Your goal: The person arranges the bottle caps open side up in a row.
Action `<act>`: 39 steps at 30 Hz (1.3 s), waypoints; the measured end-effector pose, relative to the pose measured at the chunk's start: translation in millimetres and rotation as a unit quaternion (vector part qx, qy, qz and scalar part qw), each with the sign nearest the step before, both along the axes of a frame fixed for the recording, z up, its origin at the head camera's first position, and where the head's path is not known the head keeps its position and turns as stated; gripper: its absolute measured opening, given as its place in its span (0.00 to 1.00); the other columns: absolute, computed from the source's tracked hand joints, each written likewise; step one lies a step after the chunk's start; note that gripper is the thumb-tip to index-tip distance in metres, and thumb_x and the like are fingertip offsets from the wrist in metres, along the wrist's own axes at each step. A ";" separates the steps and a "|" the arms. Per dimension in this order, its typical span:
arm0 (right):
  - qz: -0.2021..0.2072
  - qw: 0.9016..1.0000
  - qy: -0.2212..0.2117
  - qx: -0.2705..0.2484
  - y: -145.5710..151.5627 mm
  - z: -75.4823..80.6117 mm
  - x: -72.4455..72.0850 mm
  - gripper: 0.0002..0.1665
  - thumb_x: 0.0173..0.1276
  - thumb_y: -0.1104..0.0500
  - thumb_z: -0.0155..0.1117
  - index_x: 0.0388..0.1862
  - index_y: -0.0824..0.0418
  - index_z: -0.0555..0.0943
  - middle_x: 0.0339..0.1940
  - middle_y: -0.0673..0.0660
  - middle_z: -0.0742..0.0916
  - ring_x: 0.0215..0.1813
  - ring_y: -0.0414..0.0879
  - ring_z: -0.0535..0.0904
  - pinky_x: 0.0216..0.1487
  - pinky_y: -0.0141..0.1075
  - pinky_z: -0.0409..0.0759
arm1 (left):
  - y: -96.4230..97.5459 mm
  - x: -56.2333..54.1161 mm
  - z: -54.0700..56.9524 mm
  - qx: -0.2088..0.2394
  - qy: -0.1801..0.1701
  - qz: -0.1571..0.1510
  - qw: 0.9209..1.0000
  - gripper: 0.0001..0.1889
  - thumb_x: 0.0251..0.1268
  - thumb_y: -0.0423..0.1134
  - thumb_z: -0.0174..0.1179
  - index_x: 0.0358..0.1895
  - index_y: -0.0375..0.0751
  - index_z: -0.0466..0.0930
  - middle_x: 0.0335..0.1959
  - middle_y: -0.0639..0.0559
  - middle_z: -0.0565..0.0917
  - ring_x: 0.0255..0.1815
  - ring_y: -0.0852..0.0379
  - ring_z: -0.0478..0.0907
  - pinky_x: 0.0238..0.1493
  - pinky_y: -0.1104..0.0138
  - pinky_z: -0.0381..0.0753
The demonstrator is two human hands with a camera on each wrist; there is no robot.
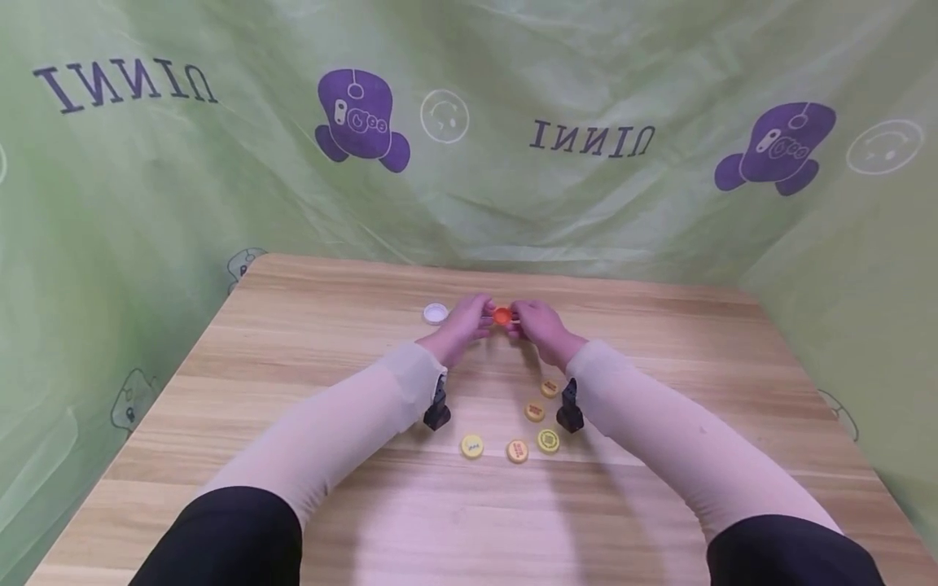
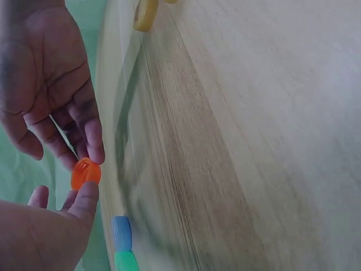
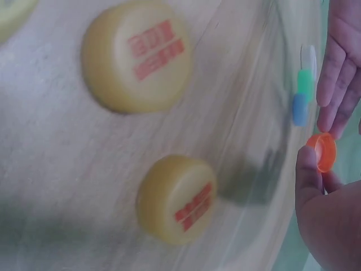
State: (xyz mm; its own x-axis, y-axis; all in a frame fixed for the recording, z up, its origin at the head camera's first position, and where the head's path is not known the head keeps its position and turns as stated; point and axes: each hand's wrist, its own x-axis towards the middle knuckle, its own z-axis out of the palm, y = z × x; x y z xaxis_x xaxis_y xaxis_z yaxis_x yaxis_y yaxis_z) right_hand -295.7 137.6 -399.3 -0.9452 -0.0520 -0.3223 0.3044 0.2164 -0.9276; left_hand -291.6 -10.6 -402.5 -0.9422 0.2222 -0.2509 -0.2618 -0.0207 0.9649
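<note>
Between the fingertips of both hands is a small orange bottle cap [image 1: 501,316], raised over the far part of the table, its hollow side towards the head camera. My left hand [image 1: 465,320] pinches its left edge; the left thumb overlaps the cap in the left wrist view. From the other side my right hand [image 1: 538,325] pinches it, the thumb [image 3: 308,169] at its rim in the right wrist view. A white cap [image 1: 436,313] lies just left of my left hand. Near it are a green cap [image 3: 305,84] and a blue cap [image 3: 299,110], hidden in the head view.
Several yellow caps lie on the wooden table [image 1: 293,325] between my forearms, among them one with red print [image 1: 517,451] and one with dark print [image 1: 548,441]. Black wrist cameras hang under both sleeves. A green printed cloth [image 1: 469,212] stands behind the table.
</note>
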 end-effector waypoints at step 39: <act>0.001 0.998 -0.052 -0.025 -5.5 -13.8 -15.6 0.22 0.82 0.62 0.48 0.64 0.77 0.72 0.44 0.59 0.81 0.33 0.38 0.78 0.46 0.29 0.84 | -25.3 0.8 -12.8 0.006 -0.088 -0.018 0.996 0.25 0.78 0.33 0.46 0.72 0.23 0.62 0.73 0.28 0.67 0.74 0.37 0.67 0.75 0.54 0.68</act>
